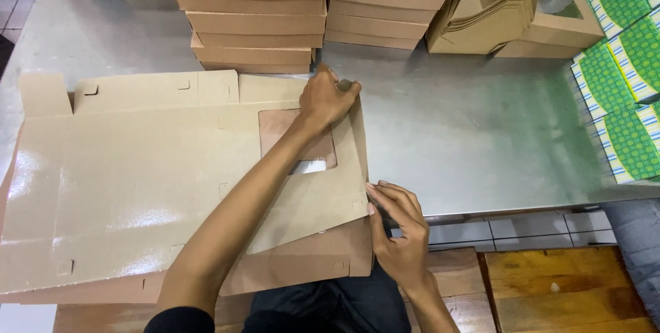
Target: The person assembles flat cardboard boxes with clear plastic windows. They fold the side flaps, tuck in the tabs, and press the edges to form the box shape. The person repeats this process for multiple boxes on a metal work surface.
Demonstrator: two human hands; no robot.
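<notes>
left hand (326,96) pinching box blank (137,182) flap at 12 o'clock | right hand (399,226) pinching its 5 o'clock edge | risk — crooked crease, or blank sliding off steel bench (467,147)

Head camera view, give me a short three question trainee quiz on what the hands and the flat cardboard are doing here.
1. True or false: the left hand presses on the far right corner of the flat brown cardboard box blank with a window cut-out.
2. Where do the right hand fingers pinch? A) the blank's near right corner B) a green patterned box C) the stacked brown folded boxes
3. Fill in: the blank lies on a grey ___ table.

Key: 1 true; 2 A; 3 metal.
</notes>
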